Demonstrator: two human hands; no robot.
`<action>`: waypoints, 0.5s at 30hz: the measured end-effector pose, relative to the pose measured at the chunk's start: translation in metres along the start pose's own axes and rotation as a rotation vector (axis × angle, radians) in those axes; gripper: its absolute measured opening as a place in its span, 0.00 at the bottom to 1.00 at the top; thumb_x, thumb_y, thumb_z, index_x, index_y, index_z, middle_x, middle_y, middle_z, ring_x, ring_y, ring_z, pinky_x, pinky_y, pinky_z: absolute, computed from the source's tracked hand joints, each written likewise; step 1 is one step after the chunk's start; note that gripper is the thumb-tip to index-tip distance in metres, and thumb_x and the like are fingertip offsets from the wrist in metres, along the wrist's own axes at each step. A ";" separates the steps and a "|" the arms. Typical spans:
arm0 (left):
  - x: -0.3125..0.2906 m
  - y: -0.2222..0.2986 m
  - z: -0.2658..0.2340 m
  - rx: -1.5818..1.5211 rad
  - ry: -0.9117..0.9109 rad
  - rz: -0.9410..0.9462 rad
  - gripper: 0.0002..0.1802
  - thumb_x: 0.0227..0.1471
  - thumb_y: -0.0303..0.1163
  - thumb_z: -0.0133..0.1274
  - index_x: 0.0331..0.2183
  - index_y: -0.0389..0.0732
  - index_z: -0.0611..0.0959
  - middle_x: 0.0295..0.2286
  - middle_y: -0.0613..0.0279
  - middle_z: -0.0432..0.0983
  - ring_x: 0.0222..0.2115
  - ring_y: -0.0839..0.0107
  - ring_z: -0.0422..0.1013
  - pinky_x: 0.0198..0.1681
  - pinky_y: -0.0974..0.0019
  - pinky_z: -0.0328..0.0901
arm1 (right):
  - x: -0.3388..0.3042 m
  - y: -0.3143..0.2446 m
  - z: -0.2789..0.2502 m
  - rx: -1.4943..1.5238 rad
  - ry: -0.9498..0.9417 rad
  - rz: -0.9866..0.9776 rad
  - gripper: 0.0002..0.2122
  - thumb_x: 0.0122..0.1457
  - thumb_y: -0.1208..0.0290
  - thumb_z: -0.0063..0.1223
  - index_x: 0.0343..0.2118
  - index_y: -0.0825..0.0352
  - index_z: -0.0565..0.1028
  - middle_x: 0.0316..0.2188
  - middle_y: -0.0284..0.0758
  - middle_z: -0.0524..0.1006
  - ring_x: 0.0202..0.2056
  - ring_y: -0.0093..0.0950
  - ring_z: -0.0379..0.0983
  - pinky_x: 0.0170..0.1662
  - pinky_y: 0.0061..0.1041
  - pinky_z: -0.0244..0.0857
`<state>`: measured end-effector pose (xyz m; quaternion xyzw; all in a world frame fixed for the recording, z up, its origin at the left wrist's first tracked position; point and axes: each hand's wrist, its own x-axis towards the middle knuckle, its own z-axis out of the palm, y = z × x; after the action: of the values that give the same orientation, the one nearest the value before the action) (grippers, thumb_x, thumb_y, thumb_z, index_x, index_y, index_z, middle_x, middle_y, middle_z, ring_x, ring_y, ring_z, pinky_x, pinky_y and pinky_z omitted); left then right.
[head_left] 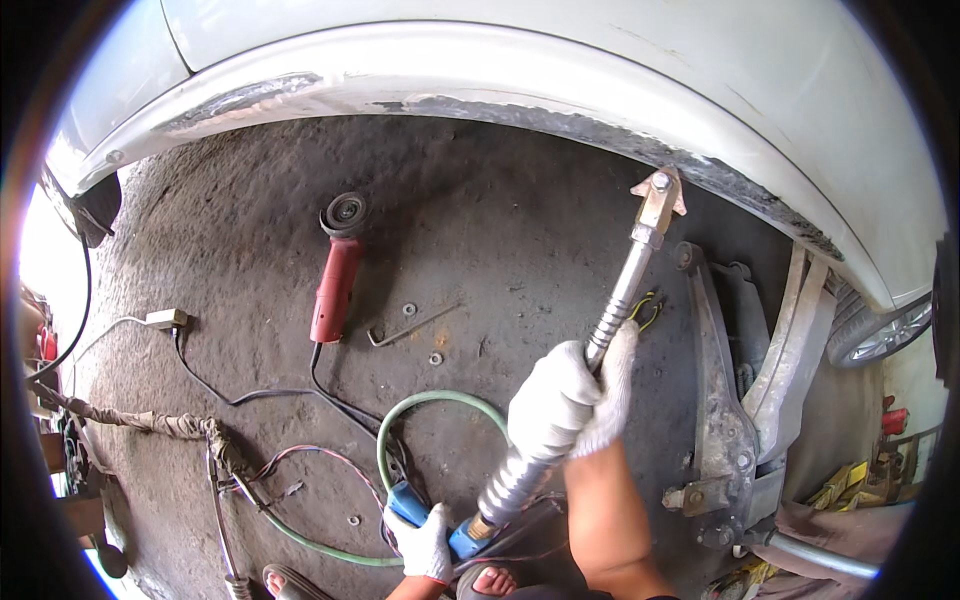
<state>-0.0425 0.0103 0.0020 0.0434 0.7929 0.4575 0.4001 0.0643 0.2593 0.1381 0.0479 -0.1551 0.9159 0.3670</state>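
A long metal slide-hammer dent puller (625, 290) runs slantwise from low centre up to the car's sill. Its copper-coloured pointed head (659, 200) lies at the sill's lower edge; whether it touches cannot be told. My right hand (572, 398), in a white knit glove, is wrapped round the ribbed shaft. Below it shows the thick shiny lower part of the puller. My left hand (422, 545), also gloved, grips the blue handle at the puller's lower end. The white sill (420, 80) carries a long grey patch (560, 122) of scraped, bare metal.
A red angle grinder (336, 285) lies on the dark floor, its cord leading left to a socket (167, 319). Nearby are a bent rod (415, 327) and loose nuts. A green hose (440, 395) loops by my feet. A metal jack (735, 430) stands right.
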 end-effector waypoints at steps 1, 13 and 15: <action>0.008 -0.008 -0.005 0.022 0.074 0.072 0.44 0.44 0.35 0.65 0.59 0.37 0.62 0.47 0.50 0.69 0.45 0.58 0.69 0.53 0.57 0.63 | -0.007 0.008 0.012 -0.166 0.253 -0.063 0.28 0.64 0.37 0.43 0.20 0.59 0.63 0.11 0.23 0.58 0.11 0.17 0.52 0.16 0.22 0.53; 0.020 -0.011 0.003 0.010 0.042 0.026 0.41 0.45 0.27 0.63 0.59 0.40 0.63 0.45 0.56 0.69 0.43 0.66 0.68 0.49 0.61 0.65 | -0.035 0.015 0.008 -0.660 0.624 -0.171 0.08 0.71 0.66 0.45 0.36 0.63 0.68 0.22 0.29 0.69 0.21 0.20 0.65 0.27 0.22 0.64; 0.015 -0.002 0.010 0.154 0.051 0.014 0.42 0.43 0.28 0.64 0.58 0.37 0.63 0.46 0.54 0.68 0.43 0.63 0.67 0.50 0.60 0.65 | -0.034 0.013 0.010 -0.697 0.668 -0.178 0.06 0.70 0.68 0.45 0.37 0.64 0.69 0.23 0.29 0.70 0.22 0.20 0.66 0.27 0.23 0.66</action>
<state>-0.0456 0.0226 -0.0106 0.0679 0.8353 0.3991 0.3721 0.0794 0.2247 0.1377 -0.3610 -0.3216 0.7398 0.4679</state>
